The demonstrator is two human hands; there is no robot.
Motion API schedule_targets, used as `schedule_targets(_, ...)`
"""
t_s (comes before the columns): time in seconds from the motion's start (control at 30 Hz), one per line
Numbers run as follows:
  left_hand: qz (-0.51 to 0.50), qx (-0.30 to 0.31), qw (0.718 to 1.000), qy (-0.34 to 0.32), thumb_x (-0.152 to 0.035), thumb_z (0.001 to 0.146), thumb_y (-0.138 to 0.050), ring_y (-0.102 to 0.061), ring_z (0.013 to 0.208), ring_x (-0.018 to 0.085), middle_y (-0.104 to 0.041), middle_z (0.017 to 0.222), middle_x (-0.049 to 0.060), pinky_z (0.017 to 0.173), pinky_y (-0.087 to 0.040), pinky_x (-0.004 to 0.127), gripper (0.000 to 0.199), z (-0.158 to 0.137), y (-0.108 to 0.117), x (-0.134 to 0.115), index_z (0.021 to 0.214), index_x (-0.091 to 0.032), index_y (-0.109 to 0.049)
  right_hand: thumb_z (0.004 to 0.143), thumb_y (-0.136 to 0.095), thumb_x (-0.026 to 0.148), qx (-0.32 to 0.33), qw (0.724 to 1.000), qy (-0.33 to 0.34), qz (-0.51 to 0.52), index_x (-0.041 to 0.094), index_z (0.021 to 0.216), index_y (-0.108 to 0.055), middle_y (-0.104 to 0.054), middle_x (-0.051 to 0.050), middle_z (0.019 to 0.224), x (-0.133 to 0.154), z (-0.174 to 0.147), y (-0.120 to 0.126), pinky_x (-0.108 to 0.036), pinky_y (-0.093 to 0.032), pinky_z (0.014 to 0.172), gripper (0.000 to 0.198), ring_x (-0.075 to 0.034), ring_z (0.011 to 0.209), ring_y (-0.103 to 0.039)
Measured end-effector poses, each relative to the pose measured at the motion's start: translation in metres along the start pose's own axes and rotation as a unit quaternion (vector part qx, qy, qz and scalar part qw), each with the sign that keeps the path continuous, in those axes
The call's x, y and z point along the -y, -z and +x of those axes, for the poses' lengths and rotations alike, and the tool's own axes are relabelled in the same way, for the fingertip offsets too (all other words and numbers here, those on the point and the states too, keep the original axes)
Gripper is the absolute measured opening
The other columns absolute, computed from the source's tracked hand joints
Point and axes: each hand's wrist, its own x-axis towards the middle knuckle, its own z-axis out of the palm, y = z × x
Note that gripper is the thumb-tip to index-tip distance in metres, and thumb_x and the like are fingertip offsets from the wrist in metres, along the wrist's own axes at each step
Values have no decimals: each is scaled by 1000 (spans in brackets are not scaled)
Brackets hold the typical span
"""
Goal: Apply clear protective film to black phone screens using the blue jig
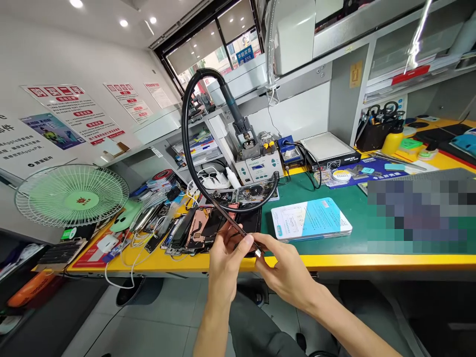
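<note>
Both of my hands are raised in front of the bench's near edge, gripping a long, thin dark piece (227,216) seen edge-on; its exact kind I cannot make out. My left hand (225,270) is closed on it, the thumb lying along its side. From the right, my right hand (288,270) pinches the near end with thumb and fingers. A small shiny silver-white bit (258,253) shows there between the fingertips. Just beyond my left hand lie several dismantled phone parts (197,230), with dark panels partly hidden by my fingers.
A hot-air rework station (258,168) stands behind, its thick black hose (186,129) looping forward over the parts. A blue-and-white box (311,219) lies on the green mat (357,243). At left are a green fan (72,198) and phones with cables. Scissors fill a black holder (375,134).
</note>
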Motion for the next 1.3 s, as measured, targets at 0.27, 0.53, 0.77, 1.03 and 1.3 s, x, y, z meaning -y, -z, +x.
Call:
schedule_targets(0.27, -34, 4, 998, 47, -39, 71, -86, -63, 107, 22, -63, 125, 9, 79, -57, 27, 62, 2, 1, -4, 125, -23, -60, 81, -48, 4, 15, 994, 64, -84, 22, 130, -56, -75, -6, 103, -2, 3, 1, -28, -52, 69, 52, -19, 81, -69)
schedule_targets(0.53, -60, 85, 994, 32, -28, 71, -86, -59, 113, 22, -62, 124, 8, 95, -52, 32, 66, 5, 14, 1, 130, -25, -55, 82, -51, 4, 4, 997, 39, -67, 21, 130, -59, -74, -7, 111, -2, 5, -1, -29, -57, 84, 52, -19, 93, -72)
schedule_targets(0.77, -69, 102, 992, 18, -28, 73, -83, -57, 118, 24, -60, 128, 9, 99, -48, 34, 65, 6, 20, 5, 132, -25, -54, 84, -51, 3, 11, 993, 70, -94, 21, 132, -58, -73, -8, 118, -3, 5, -4, -31, -57, 89, 51, -20, 102, -71)
schedule_targets(1.03, -93, 98, 990, 34, -26, 70, -81, -55, 120, 27, -63, 122, 8, 102, -45, 37, 58, 4, 21, 4, 125, -24, -61, 88, -51, 6, 12, 992, 69, -105, 21, 131, -56, -73, -9, 116, -5, 5, -5, -33, -58, 86, 46, -21, 100, -72)
schedule_targets(1.3, -173, 131, 976, 19, -21, 71, -72, -59, 118, 30, -69, 120, 8, 103, -46, 45, 51, 0, 28, 11, 121, -22, -66, 100, -50, 26, -49, 996, -70, 36, 24, 127, -60, -74, -5, 105, -3, 5, -11, -25, -56, 77, 29, -17, 88, -70)
